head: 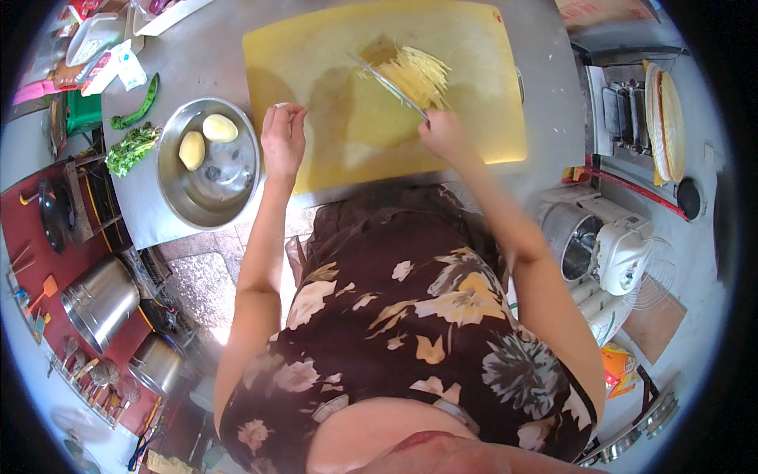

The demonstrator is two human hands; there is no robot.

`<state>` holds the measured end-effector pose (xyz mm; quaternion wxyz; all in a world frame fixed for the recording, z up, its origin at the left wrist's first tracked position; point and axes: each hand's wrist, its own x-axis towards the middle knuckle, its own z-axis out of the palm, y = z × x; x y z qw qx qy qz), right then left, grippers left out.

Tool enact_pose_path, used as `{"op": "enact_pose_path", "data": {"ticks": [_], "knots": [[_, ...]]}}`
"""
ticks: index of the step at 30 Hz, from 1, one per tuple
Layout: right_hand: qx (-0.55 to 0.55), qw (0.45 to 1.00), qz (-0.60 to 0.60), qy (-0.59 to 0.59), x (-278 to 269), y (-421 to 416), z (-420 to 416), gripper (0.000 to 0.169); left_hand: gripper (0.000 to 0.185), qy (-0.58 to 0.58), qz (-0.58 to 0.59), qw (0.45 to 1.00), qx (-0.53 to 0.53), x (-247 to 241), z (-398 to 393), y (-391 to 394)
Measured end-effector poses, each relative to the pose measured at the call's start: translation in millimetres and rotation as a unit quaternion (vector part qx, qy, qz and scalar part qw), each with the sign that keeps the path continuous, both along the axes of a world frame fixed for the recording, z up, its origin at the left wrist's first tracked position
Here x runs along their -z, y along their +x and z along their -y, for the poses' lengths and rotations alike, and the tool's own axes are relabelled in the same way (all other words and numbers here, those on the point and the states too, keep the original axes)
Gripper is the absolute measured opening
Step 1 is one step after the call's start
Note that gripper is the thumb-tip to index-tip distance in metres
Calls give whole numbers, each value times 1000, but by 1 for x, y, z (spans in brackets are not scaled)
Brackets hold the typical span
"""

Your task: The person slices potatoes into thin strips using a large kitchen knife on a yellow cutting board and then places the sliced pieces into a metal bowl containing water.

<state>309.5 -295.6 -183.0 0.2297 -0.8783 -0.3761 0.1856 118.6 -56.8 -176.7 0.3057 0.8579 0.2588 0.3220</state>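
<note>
My right hand [444, 135] grips a kitchen knife [392, 87], its blade seen nearly edge-on. The blade lies along the left side of a heap of pale yellow shreds [421, 71], apparently potato, on a yellow cutting board [331, 160]. Over the board's left edge, my left hand [283, 141] is raised with its fingers curled together. A small whitish bit shows at its fingertips; whether it is held is unclear. Beside that hand stands a steel basin [177, 188] containing two peeled potatoes [220, 128], and apparently some water.
Left of the basin lie leafy herbs [133, 149] and a long green pepper [139, 108] on the steel table [551, 112]. Packets [121, 66] and a plastic tub [95, 38] crowd the far left corner. A stand mixer [622, 260] is at the right, large steel pots [103, 302] at the left.
</note>
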Motion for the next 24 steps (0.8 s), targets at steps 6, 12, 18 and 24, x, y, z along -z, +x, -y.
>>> {"op": "enact_pose_path", "data": {"ticks": [6,12,18,24], "knots": [[-47,972,232,10,-34,0,30,28,28,56,-44,996,58,-42,26,41],[-79,959,258,90,-13,20,47,34,83,140,-160,948,238,-14,75,104],[-92,956,255,115,4,47,59,30,90,158,-165,931,286,13,79,147],[-208,942,224,139,15,66,52,17,88,132,-205,935,256,28,79,177]]}}
